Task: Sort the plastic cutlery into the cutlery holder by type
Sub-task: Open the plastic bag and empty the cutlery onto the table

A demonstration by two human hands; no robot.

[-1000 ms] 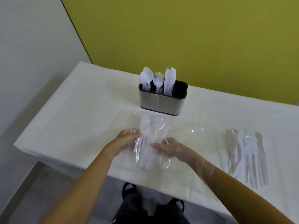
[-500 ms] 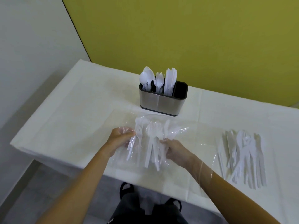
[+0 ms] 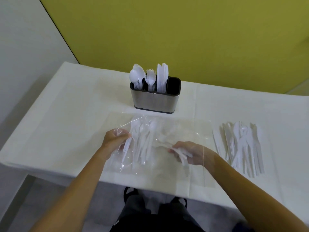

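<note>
Since the prior frame, the right grip (image 3: pixel 195 153) has shifted right inside the clear bag (image 3: pixel 184 131), fingers curled round a few cutlery pieces (image 3: pixel 183 158). The left grip (image 3: pixel 117 138) pinches the bag's edge. Bagged cutlery (image 3: pixel 142 143) lies at centre frame, a loose pile (image 3: pixel 242 146) at right and the cutlery holder (image 3: pixel 155 101) at upper centre of the surface (image 3: pixel 66 106).

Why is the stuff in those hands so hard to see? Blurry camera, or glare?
Head view: both. The clear bag throws bright streaks of glare over the white cutlery, which barely stands out from the white table; the right hand and the pieces it grips are smeared by motion; the holder behind is sharp.
</note>
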